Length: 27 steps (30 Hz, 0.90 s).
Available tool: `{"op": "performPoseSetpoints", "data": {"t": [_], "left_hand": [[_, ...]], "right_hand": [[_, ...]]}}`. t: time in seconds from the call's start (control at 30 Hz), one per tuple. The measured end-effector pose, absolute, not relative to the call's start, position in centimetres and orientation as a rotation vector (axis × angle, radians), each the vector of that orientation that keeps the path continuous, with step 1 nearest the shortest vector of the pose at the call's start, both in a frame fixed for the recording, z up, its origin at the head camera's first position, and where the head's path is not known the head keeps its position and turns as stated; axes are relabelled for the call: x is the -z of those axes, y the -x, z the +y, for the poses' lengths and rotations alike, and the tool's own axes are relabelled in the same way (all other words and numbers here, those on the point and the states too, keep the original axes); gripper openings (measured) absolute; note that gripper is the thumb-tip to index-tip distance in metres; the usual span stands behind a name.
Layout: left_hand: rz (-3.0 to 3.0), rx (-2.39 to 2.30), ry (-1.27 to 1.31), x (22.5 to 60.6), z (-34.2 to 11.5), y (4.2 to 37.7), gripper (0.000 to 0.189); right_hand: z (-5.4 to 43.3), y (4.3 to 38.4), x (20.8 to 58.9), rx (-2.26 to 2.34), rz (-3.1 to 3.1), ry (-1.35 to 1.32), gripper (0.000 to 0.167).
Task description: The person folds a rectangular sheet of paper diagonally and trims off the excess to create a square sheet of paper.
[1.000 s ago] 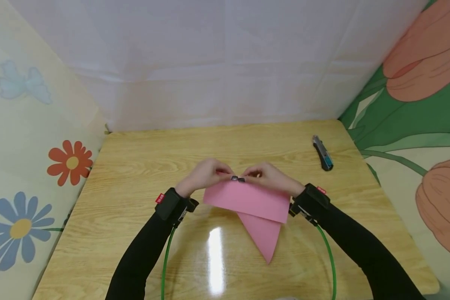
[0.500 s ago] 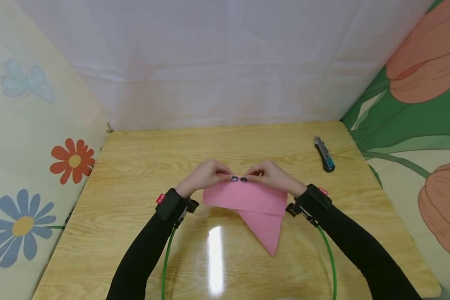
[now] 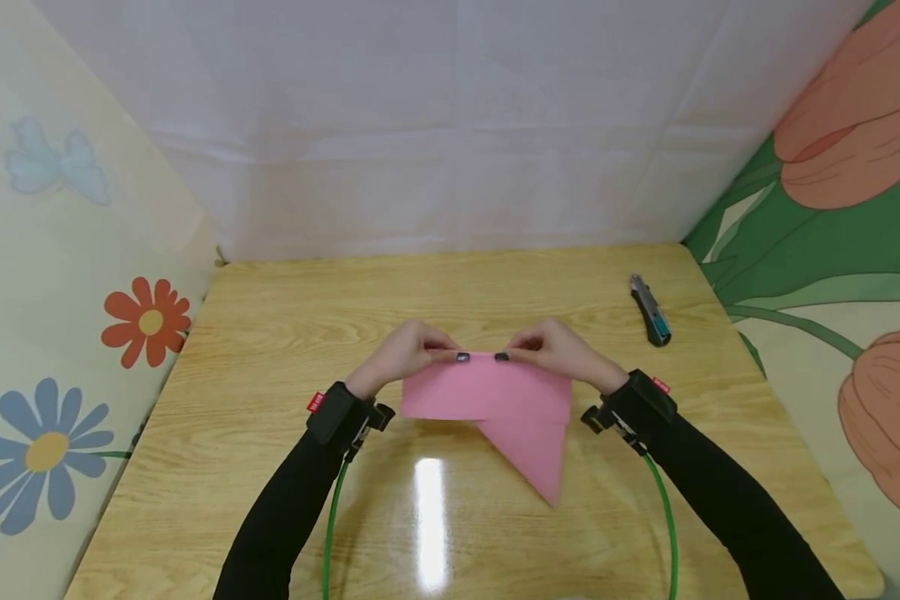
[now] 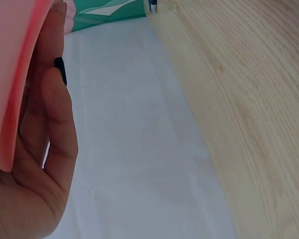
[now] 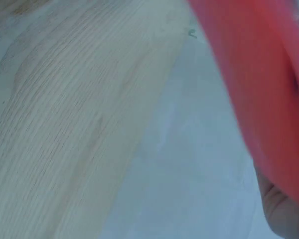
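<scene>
A folded sheet of pink paper hangs from both hands over the table, a pointed flap trailing below its wide band. At its top edge, my left hand pinches it between thumb and fingers. My right hand pinches the same edge farther right, the dark thumbnails a short way apart. The left wrist view has the pink paper passing in front of the curled fingers. In the right wrist view the paper covers most of the hand, leaving only a bit of it at the lower right.
A utility knife lies on the wooden table at the back right. Behind the table hangs a white cloth. Green cables run from the wrist cameras down past the forearms.
My right hand has slid right along the top edge, widening the gap between the thumbs. The flap's tip has risen slightly and shifted right.
</scene>
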<state>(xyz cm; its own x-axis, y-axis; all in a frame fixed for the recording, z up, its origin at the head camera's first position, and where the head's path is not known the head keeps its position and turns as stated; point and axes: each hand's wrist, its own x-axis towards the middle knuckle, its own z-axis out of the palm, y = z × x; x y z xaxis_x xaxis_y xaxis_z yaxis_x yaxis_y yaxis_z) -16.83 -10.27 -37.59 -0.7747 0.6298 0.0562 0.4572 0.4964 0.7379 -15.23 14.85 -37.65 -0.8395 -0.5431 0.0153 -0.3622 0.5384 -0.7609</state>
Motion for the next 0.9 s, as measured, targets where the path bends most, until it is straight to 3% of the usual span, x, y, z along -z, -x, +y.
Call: {"op": "performPoseSetpoints", "data": {"t": [0.43,0.9], "left_hand": [[2.471,-1.187,-0.917,38.0,-11.0,16.9,0.012],[2.449,-1.197,-0.806,37.7,-11.7,17.0,0.014]], "right_hand": [[16.4,15.4,38.3,1.244,2.495,0.822,0.013],[18.1,14.8,38.3,1.27,2.563,0.697,0.013]]}}
